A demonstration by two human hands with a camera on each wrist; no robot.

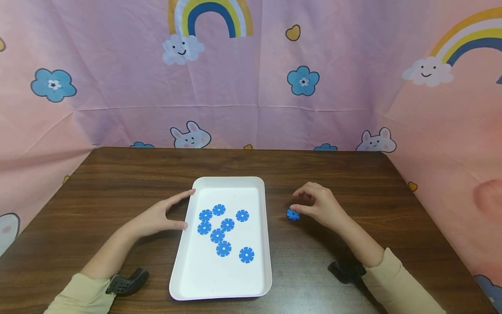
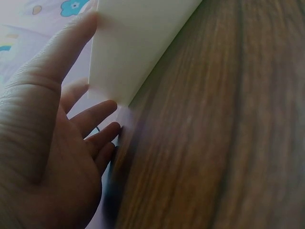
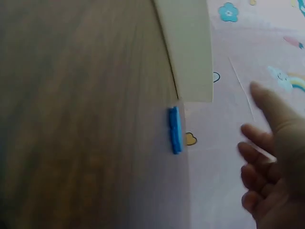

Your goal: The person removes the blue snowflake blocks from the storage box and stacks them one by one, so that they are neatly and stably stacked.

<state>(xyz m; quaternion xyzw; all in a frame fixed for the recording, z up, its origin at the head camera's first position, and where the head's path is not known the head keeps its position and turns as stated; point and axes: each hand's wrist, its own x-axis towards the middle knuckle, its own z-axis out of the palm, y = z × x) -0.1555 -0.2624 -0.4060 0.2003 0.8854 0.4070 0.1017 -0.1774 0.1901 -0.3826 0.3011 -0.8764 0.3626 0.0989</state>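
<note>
A white tray (image 1: 211,278) lies on the table with several blue notched discs (image 1: 227,225) in it, each like a flat snowflake. At its left side, my left hand (image 1: 153,220) touches the rim with thumb and index finger spread. In the left wrist view those fingers rest along the tray's pale side wall (image 2: 138,43). One more blue disc (image 1: 293,214) lies on the wood right of the tray. Over it hovers my right hand (image 1: 319,205), fingers loosely bent. The right wrist view shows the disc (image 3: 176,130) edge-on, apart from the fingers.
The brown wooden table (image 1: 137,174) ends at the back against a pink and purple cloth (image 1: 235,87) printed with rainbows and flowers. Black wrist straps (image 1: 127,282) sit at both sleeve cuffs.
</note>
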